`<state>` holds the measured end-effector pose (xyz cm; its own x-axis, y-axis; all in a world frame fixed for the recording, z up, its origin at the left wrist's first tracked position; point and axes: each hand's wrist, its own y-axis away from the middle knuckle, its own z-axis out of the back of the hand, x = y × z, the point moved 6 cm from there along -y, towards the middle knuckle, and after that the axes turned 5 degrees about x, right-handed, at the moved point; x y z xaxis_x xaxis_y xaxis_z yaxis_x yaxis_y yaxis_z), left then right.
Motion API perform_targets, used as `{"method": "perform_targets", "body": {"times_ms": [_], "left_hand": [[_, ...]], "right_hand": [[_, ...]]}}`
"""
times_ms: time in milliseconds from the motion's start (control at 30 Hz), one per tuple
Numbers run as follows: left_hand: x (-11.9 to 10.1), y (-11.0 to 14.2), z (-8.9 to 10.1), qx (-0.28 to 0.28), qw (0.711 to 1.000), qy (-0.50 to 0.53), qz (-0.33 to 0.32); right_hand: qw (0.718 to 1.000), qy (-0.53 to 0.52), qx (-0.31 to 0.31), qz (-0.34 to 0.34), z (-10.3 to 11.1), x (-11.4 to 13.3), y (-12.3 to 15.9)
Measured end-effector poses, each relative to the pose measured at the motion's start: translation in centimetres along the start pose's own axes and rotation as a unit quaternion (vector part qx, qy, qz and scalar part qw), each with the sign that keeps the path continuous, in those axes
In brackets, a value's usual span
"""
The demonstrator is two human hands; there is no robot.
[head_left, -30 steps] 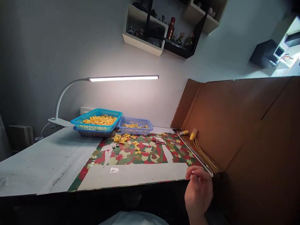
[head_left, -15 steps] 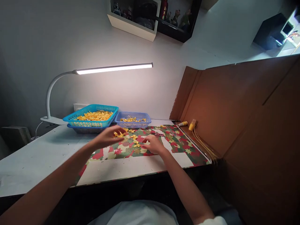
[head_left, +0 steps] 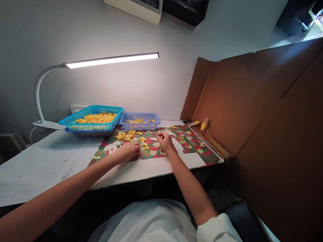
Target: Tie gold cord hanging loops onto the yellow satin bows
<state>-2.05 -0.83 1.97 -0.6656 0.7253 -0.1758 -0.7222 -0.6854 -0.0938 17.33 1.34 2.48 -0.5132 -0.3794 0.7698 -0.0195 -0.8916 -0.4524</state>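
My left hand (head_left: 129, 151) rests low over the patterned mat (head_left: 151, 154), its fingers curled down and together. Whatever they may hold is hidden. To its right my right hand (head_left: 165, 142) is closed, thumb and fingertips pinched; anything between them is too small to make out. Behind the right hand lies a pink-handled tool (head_left: 172, 136), partly covered. Yellow petalled flowers (head_left: 145, 146) lie between the hands, and a cluster of similar flowers (head_left: 123, 135) is beyond the left hand. Two small shiny round pieces (head_left: 120, 144) sit beside that cluster.
A turquoise basket (head_left: 73, 126) heaped with yellow pieces is stacked at back left, beside a blue basket (head_left: 140, 126). A lamp (head_left: 113, 60) reaches overhead. Cardboard (head_left: 252, 101) walls the right side, with yellow-capped bottles (head_left: 204, 124) and thin gold stems (head_left: 216, 144) along it.
My left hand has come down onto the mat and its fingers have closed. My right hand has moved slightly away from me and pinched. The view has tipped downward.
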Motion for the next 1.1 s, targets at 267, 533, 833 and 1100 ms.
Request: {"method": "perform_targets", "body": {"times_ms": [267,533,833,1100], "left_hand": [[1.6,-0.8,3.9,-0.056,0.998,0.027,-0.019],[1.7,-3.9,7.8,-0.078,0.991,0.104,-0.028],[3.3,-4.1,5.3,-0.091,0.967,0.239,0.009],[0.0,-6.0,1.4,-0.024,0.952,0.305,-0.023]], "right_hand": [[0.99,-0.126,0.053,-0.047,-1.3,0.5,0.1],[0.886,-0.268,0.363,-0.103,-5.0,3.8,-0.6],[0.885,-0.307,0.328,-0.125,-3.3,2.1,-1.1],[0.918,-0.279,0.263,-0.101,-3.1,3.2,-3.2]]}}
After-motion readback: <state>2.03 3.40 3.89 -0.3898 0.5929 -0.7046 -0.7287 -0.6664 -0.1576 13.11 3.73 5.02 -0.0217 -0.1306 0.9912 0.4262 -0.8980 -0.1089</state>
